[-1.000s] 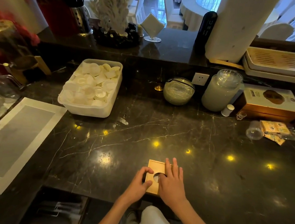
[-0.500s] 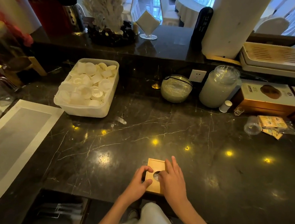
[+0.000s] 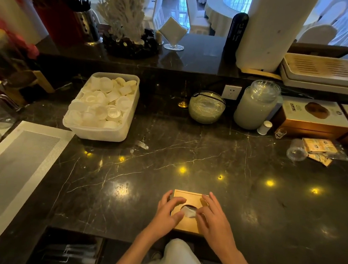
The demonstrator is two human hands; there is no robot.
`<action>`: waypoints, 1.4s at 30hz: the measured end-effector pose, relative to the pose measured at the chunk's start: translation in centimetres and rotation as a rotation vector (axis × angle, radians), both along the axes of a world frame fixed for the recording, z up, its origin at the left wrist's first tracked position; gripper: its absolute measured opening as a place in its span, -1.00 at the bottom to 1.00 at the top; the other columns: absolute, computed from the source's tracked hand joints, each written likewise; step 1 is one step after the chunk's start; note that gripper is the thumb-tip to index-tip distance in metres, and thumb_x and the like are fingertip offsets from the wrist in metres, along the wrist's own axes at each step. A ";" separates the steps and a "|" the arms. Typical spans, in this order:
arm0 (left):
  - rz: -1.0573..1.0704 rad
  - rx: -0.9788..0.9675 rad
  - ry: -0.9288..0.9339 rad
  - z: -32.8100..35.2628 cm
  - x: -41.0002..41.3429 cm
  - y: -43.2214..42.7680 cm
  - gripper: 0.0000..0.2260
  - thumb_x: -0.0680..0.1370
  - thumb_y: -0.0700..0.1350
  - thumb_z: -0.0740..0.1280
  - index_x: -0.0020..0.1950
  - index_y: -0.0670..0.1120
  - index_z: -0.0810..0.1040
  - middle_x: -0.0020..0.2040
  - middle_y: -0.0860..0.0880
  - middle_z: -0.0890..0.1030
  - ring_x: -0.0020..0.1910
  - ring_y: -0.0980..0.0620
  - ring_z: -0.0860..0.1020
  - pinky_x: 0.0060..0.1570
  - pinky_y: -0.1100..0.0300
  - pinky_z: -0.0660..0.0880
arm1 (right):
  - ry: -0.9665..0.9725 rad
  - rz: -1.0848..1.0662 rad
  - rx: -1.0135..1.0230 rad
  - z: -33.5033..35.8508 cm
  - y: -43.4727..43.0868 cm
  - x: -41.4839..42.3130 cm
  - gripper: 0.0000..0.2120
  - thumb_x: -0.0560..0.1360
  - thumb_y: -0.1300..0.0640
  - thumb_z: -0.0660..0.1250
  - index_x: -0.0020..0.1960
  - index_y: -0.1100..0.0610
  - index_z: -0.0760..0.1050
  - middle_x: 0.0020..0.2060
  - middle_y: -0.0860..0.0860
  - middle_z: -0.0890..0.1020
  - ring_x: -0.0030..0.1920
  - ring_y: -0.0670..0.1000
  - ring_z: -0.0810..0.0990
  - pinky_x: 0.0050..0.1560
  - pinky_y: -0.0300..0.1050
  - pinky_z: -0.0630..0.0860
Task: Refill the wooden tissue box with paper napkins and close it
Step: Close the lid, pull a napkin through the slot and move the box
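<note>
The wooden tissue box (image 3: 188, 198) sits closed on the dark marble counter near its front edge, lid on top. White napkin paper (image 3: 189, 213) shows in the round hole of the lid. My left hand (image 3: 167, 214) rests on the box's left side, fingers curled over the lid and thumb near the hole. My right hand (image 3: 213, 221) lies on the right part of the lid, its fingertips pinching at the napkin by the hole. The right half of the box is hidden under that hand.
A white plastic tub of small lids (image 3: 103, 106) stands at the back left. A glass bowl (image 3: 206, 107), a lidded jar (image 3: 256, 105), boxes (image 3: 313, 118) and sachets (image 3: 319, 147) line the back right. A woven mat (image 3: 16, 166) lies left. The counter edge runs just under the box.
My left hand slid from the box's left edge onto the lid. My right hand shifted right off the hole, so white napkin now shows in it.
</note>
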State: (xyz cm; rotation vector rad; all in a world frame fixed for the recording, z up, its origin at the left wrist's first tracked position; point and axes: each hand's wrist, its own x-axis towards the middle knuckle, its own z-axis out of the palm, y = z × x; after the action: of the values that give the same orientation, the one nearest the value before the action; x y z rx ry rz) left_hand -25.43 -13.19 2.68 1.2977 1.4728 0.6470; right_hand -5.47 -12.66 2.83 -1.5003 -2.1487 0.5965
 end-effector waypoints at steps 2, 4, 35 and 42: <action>-0.019 -0.003 -0.001 0.5 0.2 0.5 -0.76 0.56 -0.04 0.36 0.22 0.13 0.56 0.46 0.17 0.08 0.44 0.18 0.06 0.44 0.10 0.17 | 0.046 -0.016 -0.020 -0.3 -0.2 0.3 -0.92 0.51 0.12 0.40 -0.01 -0.02 0.60 0.42 -0.01 0.44 0.56 -0.03 0.14 0.44 -0.05 0.26; -0.030 -0.025 0.009 0.8 0.4 1.0 -0.84 0.55 -0.04 0.37 0.13 0.08 0.59 0.46 0.15 0.08 0.43 0.17 0.04 0.41 0.10 0.15 | 0.080 -0.020 -0.039 -0.6 0.0 0.3 -0.92 0.51 0.14 0.41 -0.01 -0.01 0.60 0.43 -0.02 0.43 0.56 -0.05 0.11 0.45 -0.05 0.25; -0.105 -0.087 -0.007 0.0 0.2 2.6 -0.81 0.58 0.07 0.31 -0.07 -0.02 0.59 0.49 0.16 0.08 0.44 0.09 0.08 0.46 -0.07 0.16 | 0.322 -0.039 -0.651 -0.1 3.6 0.3 -0.81 0.55 -0.07 0.31 -0.08 0.03 0.61 0.54 -0.08 0.16 0.53 0.01 0.05 0.47 0.11 0.13; -0.049 -0.096 -0.002 -0.5 0.5 3.0 -0.79 0.59 0.06 0.30 -0.17 -0.01 0.57 0.45 0.10 0.19 0.43 0.03 0.17 0.45 -0.11 0.21 | 0.435 -0.138 -0.612 -1.4 3.2 -0.7 -0.74 0.61 -0.03 0.23 -0.13 0.08 0.57 0.44 -0.09 0.26 0.32 -0.12 0.35 0.30 -0.13 0.36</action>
State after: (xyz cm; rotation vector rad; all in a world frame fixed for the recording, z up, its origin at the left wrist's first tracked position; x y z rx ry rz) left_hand -24.90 -10.22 2.18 1.2545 1.4486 0.5396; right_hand -6.13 -9.50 1.44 -1.5952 -1.5822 1.4706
